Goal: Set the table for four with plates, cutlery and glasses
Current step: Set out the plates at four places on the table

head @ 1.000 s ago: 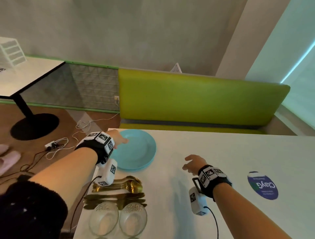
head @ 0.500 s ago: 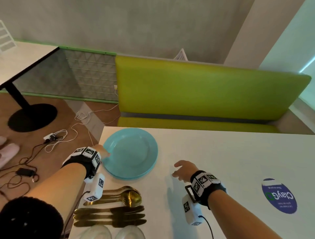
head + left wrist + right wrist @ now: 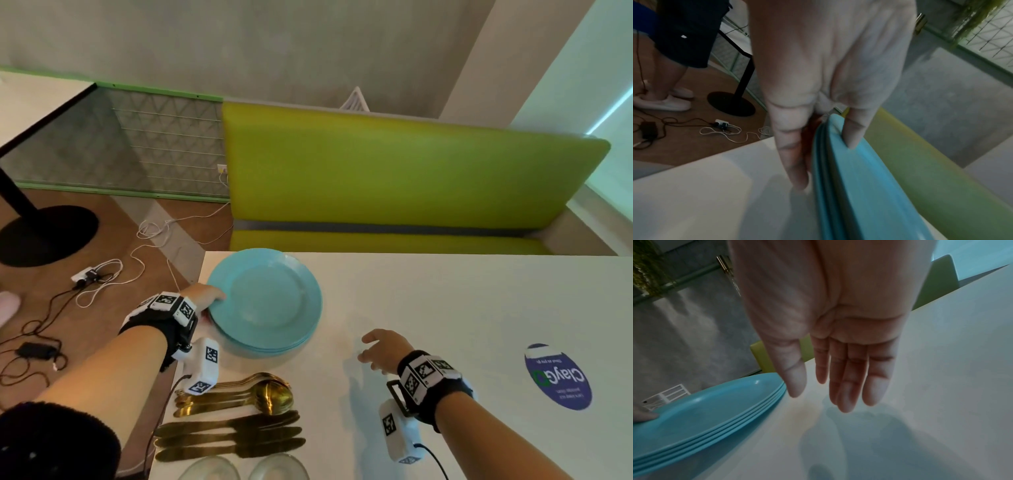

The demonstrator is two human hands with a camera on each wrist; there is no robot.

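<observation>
A stack of plates (image 3: 270,305), pale turquoise with broad flat rims and a glossy glaze, sits at the corner of the white table (image 3: 445,308); the right-wrist view shows four rims nested one upon another. The left hand (image 3: 202,298) grips the stack's near-left edge: the thumb lies on top of the uppermost rim, and the fingers (image 3: 793,154) reach down beside and under the rims toward the tabletop. The left forearm extends from the table's side, wrist roughly level with the stack. The right hand (image 3: 383,349) hovers just above the table, well to the right of the stack, palm down, fingers (image 3: 846,391) straight and loosely together, holding nothing. Behind the left wrist lie gold spoons (image 3: 270,397), then dark knives (image 3: 229,438), then two glasses (image 3: 246,469), all on the table.
</observation>
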